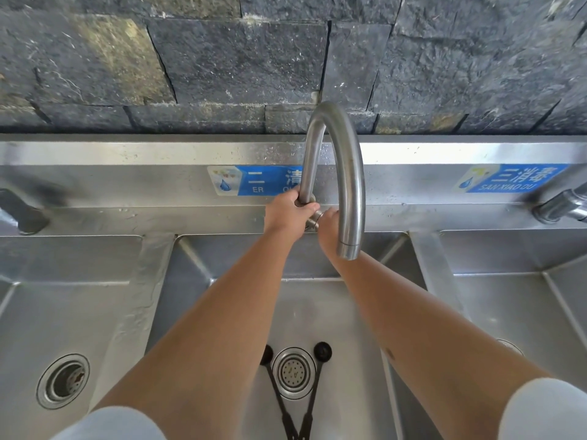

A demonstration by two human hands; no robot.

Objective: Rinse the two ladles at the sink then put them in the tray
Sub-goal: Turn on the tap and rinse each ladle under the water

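Two ladles (297, 395) lying by drain (293, 371), sink (197, 265) front edge. Left hand (287, 209) clamping faucet (336, 173) base; right hand (328, 222) closing on valve. Risk: tap opening hard, spray splashing off bowls.

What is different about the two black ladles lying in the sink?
The left ladle has its bowl partly hidden behind the person's arm; the right ladle shows its whole round bowl. They lean opposite ways, on either side of the drain. Both are black, thin-handled and untouched, handles meeting near the bottom.
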